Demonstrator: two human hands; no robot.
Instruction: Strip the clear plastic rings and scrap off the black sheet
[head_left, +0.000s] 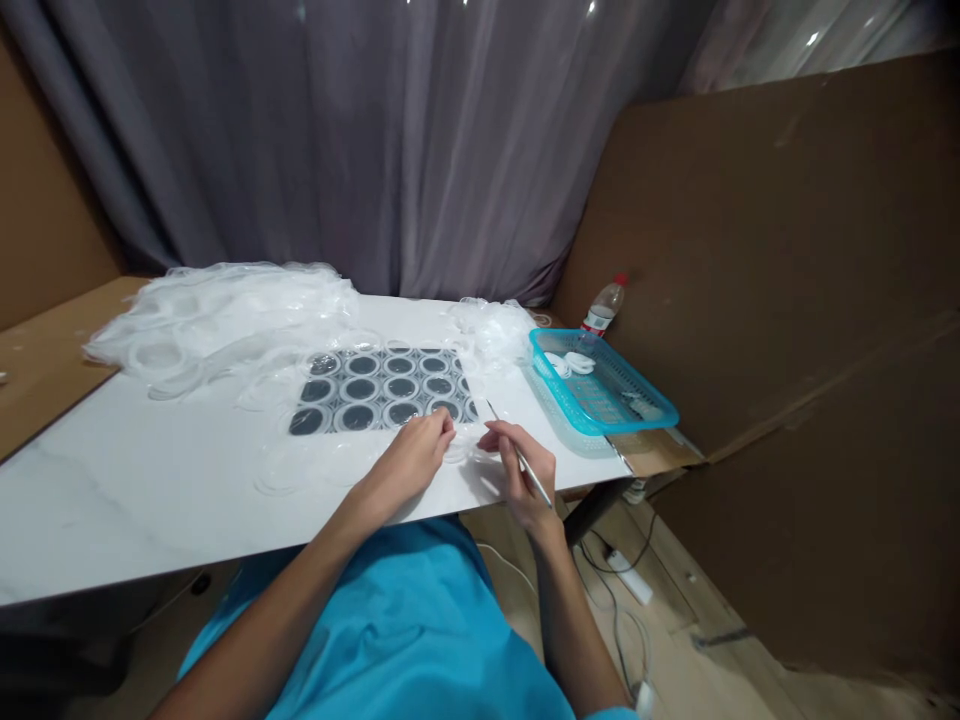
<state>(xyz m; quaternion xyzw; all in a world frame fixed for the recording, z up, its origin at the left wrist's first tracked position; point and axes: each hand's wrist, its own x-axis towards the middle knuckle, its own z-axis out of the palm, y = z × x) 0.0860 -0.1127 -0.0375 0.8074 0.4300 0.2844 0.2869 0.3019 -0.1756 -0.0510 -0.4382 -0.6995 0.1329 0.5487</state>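
Near the front edge of the white table, my left hand [421, 452] is closed, its fingertips at a clear-white ring [459, 452]. My right hand [525, 470], to the right of it, holds a thin pen-like tool [534, 476] between thumb and fingers, its dark tip pointing up and away. The right fingertips are also close to the ring. Just beyond my left hand lies a dark sheet [381, 388] with rows of round shapes outlined in white. Whether the left fingers pinch the ring's rim is too small to tell.
A large heap of translucent film rings [225, 305] covers the back left of the white table [150, 480]. A smaller heap [495, 330] lies at the back. A blue basket [664, 415] holding white pieces and a red-capped bottle [602, 308] stand at right, beside a cardboard wall [750, 250].
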